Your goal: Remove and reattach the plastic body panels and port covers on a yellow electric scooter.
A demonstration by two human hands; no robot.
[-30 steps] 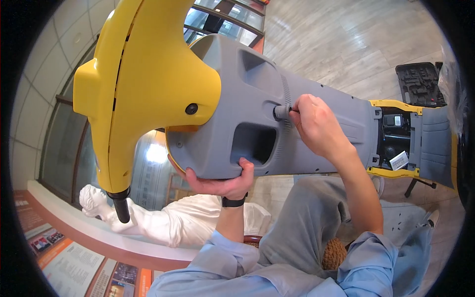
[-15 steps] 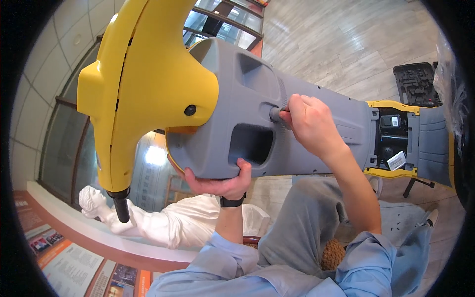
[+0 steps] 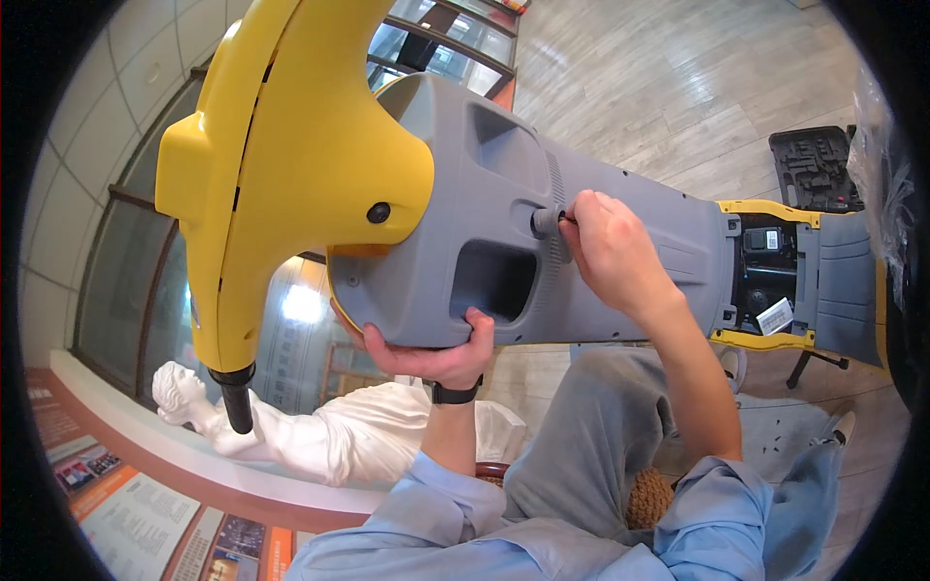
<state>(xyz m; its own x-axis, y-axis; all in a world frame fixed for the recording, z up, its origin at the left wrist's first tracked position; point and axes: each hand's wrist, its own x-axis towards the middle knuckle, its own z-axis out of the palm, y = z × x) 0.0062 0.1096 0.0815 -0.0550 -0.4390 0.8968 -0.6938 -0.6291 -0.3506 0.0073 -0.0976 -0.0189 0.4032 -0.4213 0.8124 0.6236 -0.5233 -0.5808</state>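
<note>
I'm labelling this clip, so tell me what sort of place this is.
Probably an indoor showroom or exhibition hall, though I can't be sure: a white statue, printed panels and wood-look flooring suggest it.

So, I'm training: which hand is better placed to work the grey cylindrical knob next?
Likely the right hand: it's at the knob, while the left hand grips the grey moulded plastic panel.

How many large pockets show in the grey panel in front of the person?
2: the near pocket, with the thumb of the left hand at its rim, and the far pocket, across the grey panel. Any on hidden sides would not show.
</note>
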